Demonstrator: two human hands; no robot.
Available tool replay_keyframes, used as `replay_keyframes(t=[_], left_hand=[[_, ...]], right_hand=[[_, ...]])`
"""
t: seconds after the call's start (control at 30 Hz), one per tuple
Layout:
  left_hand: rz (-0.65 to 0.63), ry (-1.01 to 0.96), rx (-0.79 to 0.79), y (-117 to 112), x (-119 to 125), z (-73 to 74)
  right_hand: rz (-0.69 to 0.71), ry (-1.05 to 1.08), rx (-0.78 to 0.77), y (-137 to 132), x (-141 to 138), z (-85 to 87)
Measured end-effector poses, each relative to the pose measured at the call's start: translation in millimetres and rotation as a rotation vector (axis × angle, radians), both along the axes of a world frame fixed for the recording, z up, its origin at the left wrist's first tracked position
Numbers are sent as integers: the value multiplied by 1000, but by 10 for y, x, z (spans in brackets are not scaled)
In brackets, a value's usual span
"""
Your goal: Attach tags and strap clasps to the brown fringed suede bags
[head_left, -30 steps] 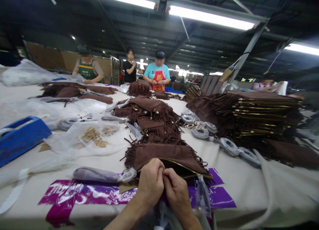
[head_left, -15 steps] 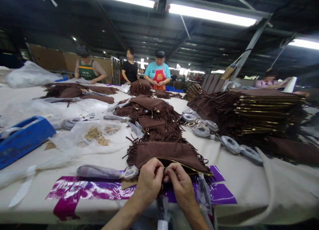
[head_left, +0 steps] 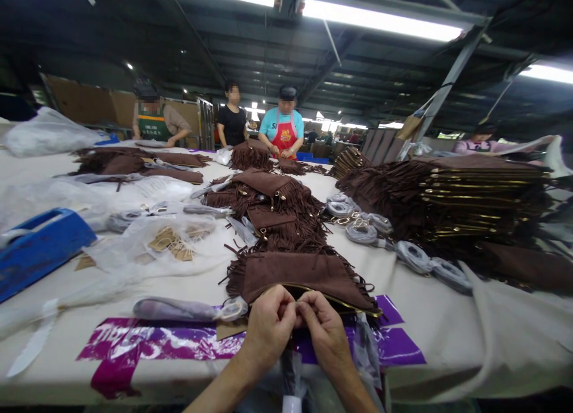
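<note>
A brown fringed bag (head_left: 295, 273) lies in front of me with its gold zipper edge facing me, gaping a little. At that edge my left hand (head_left: 273, 317) and my right hand (head_left: 323, 323) meet, thumbs and fingertips pinched close together. Whatever they pinch is too small and too covered to make out. Below the hands a clear plastic wrapper (head_left: 292, 368) with a dark content hangs at the table edge. Left of my left hand lies a plastic-wrapped strap (head_left: 179, 309), beside a piece of brown card (head_left: 230, 329).
More fringed bags (head_left: 264, 189) lie beyond, and a tall stack of bags (head_left: 483, 192) stands right. Wrapped coiled straps (head_left: 414, 258) lie before it. A blue tape dispenser (head_left: 45, 246) and a plastic bag of tags (head_left: 174, 243) are left. Co-workers (head_left: 282, 129) stand across the table.
My hands stay at the zipper edge, fingertips now slightly closer together. The view has shifted a little. At far right, a co-worker's pale sheet has moved.
</note>
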State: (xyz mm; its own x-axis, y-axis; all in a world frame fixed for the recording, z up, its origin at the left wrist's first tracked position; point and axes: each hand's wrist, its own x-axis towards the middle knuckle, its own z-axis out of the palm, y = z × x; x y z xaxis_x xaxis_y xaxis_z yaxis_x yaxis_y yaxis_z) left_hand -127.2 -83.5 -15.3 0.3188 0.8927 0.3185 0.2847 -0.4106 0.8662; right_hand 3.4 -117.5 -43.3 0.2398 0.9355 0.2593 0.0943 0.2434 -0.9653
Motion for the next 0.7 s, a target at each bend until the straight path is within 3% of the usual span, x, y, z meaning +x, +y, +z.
replay_keyframes(t=[0.7], left_hand=[[7, -2, -6, 3, 7, -48]], right_hand=[[-16, 45, 1, -15, -13, 58]])
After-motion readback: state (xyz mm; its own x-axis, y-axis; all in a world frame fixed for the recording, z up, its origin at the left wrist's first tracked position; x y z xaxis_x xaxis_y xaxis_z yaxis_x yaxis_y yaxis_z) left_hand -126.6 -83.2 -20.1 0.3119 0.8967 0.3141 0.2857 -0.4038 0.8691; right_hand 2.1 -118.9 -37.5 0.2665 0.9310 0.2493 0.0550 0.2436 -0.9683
